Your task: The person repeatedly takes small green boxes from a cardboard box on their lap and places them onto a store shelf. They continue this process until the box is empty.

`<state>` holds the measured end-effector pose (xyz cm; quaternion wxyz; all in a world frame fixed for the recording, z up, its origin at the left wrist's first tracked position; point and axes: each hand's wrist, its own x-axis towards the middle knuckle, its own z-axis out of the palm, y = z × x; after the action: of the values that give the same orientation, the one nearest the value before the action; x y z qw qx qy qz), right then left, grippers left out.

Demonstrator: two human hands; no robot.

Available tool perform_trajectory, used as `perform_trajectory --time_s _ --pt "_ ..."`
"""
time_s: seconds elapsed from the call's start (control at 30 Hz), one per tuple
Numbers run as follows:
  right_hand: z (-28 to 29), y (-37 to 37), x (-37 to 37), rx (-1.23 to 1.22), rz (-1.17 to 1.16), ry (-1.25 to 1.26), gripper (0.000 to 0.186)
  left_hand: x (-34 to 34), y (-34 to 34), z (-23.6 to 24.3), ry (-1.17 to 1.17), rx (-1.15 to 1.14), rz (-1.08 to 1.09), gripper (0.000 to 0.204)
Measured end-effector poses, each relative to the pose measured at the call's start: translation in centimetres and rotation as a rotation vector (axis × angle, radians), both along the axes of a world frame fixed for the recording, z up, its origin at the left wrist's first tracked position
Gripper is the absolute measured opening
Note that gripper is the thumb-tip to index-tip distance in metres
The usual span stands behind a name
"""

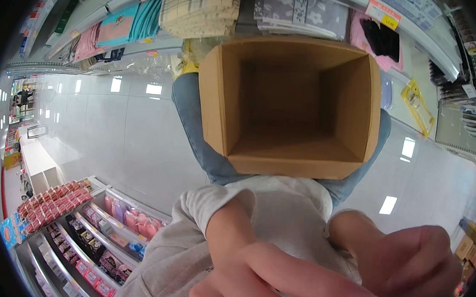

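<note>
Shop aisle, left hand (273,278) finger extended, right hand (411,271) curled, cardboard box (293,105)

The scene is bright and evenly lit from overhead. The glossy white floor (117,134) mirrors the ceiling lamps as pale rectangles, with mild glare. Inside the cardboard box (293,105) the walls fall into soft shadow, darkest at the far side. The two hands, left hand (272,283) and right hand (411,271), sit very close to the lens and look soft and oversized. Fisheye distortion bends the shelves (119,24) strongly near the rim, and the corners are black.
</note>
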<state>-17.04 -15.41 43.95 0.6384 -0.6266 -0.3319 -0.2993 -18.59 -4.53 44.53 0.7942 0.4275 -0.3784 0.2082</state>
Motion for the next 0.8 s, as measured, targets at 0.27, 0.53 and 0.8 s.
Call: perform_trajectory --time_s 0.27,0.53,0.8 --pt "-4.2 -2.8 4.6 -0.024 -0.346 0.200 0.015 -1.4 -2.8 -0.3 -0.022 -0.036 0.097 0.032" --pt "-11.6 -12.9 18.9 -0.618 -0.452 0.762 0.024 3.5 3.4 -1.5 0.048 0.340 -0.217 0.025" --pt "-20.9 -16.3 28.5 -1.197 -0.725 0.774 0.031 3.2 3.7 -2.7 0.021 0.551 -0.265 0.035"
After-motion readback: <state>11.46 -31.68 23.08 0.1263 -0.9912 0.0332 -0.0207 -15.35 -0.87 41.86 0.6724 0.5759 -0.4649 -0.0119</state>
